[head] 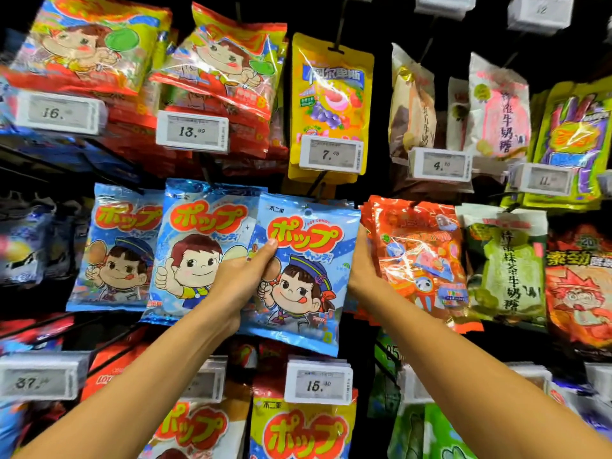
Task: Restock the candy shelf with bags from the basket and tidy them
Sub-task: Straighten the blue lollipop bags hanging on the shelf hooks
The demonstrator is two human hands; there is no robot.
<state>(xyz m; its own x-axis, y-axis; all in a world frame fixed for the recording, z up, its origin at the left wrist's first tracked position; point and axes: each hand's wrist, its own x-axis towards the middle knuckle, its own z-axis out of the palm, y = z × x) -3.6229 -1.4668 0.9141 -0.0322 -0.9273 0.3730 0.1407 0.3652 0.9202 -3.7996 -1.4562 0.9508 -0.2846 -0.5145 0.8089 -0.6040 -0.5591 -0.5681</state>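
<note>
Between the two grips, at the middle of the candy shelf, is the blue candy bag (308, 276), tilted a little with its printed front facing out. The left grip (238, 283) pinches the bag's left edge: the thumb (268, 250) lies flat on the front and the other fingers are tucked behind. The right grip (362, 263) lies against the bag's right edge. Its fingers are hidden behind the bag, so I cannot tell whether they are curled on it. The punched hole at the bag's top sits just under a dark peg, but whether it is hooked on I cannot tell.

Just left of the left grip hang two more blue bags (198, 253) of the same design, the nearer one partly covered by the held bag. Just right of the right grip, touching its back, hangs a stack of orange-red bags (417, 260), and beyond them are green-and-white bags (506, 260).

Above the grips a peg carries a yellow pouch (331, 104) with a price tag (331, 154) reading 7.49. Up and to the left of it are thick stacks of red-and-green bags (225, 71) over a tag reading 13.99.

Below the grips, between the forearms, a white tag (318, 382) reads 15.40, with a yellow bag (301, 429) hanging under it.
</note>
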